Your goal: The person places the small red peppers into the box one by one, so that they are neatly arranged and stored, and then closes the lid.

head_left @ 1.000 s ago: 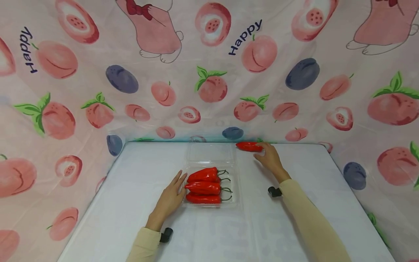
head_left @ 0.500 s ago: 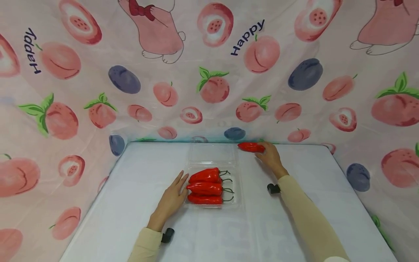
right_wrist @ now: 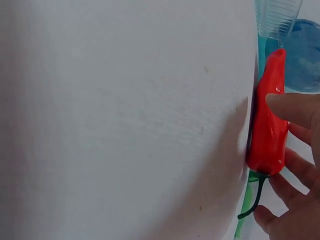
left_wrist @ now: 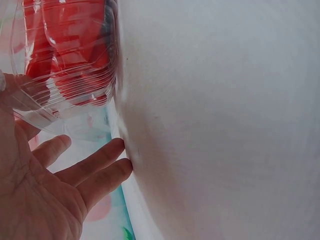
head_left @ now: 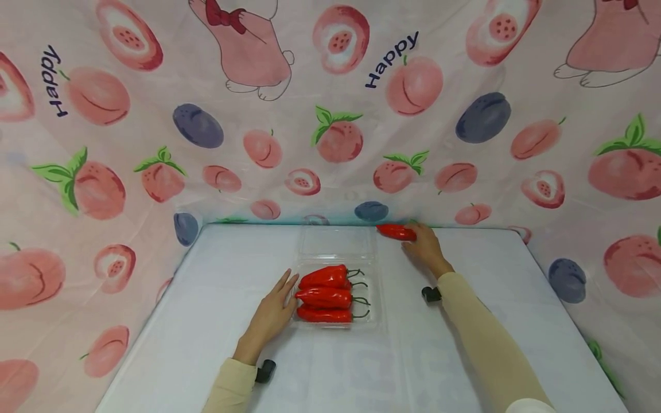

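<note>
The head view looks forward and down, from well back, over the bench to the cloth. The left wrist view sits close on the palm side of the left hand, turned sideways, facing the box. The right wrist view, also close and sideways, faces the pepper at the right hand. The head view shares all these; the wrist views share bench and parts of the box.

At least four red chili peppers in one clear plastic clamshell and one single red chili pepper outside it, plus one left hand, one right hand, two beige sleeves, two black wrist cameras, one bench, two printed "Happy" words and two printed animal figures.
</note>
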The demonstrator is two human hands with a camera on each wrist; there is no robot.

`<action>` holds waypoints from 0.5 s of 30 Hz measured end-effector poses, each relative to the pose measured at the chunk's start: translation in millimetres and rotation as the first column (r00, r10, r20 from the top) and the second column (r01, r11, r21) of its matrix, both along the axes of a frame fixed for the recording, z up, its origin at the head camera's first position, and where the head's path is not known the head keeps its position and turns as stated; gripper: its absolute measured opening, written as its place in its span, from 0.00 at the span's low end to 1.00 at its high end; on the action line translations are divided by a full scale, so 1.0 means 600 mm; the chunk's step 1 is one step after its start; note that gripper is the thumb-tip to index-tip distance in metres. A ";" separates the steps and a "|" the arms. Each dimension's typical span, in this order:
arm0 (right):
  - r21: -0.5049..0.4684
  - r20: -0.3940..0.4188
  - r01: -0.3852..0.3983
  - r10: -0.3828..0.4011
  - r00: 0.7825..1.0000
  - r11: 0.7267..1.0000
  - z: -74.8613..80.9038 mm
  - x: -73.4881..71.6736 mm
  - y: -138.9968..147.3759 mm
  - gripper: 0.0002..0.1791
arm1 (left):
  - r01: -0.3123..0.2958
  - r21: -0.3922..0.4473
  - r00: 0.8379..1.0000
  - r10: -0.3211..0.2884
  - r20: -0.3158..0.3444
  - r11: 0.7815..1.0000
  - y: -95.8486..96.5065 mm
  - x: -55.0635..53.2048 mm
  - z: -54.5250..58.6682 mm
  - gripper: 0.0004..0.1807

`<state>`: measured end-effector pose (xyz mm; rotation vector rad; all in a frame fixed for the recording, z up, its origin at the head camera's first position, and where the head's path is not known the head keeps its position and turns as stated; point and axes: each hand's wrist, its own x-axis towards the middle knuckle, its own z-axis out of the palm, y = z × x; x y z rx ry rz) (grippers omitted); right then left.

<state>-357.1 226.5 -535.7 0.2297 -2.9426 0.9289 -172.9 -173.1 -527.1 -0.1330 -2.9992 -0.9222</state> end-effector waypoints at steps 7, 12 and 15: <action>0.014 -0.023 0.014 -0.014 1.000 1.000 0.001 -0.002 0.000 0.28 | -0.001 0.010 1.000 0.001 0.002 1.000 0.000 0.000 0.002 0.30; 0.004 -0.034 0.008 -0.008 0.999 1.000 -0.009 -0.007 0.002 0.26 | -0.001 0.003 1.000 0.001 -0.002 1.000 0.002 0.001 0.002 0.30; -0.024 -0.037 0.012 -0.013 0.999 1.000 -0.011 -0.009 0.001 0.24 | 0.000 -0.003 1.000 0.000 -0.006 1.000 0.002 0.001 0.003 0.30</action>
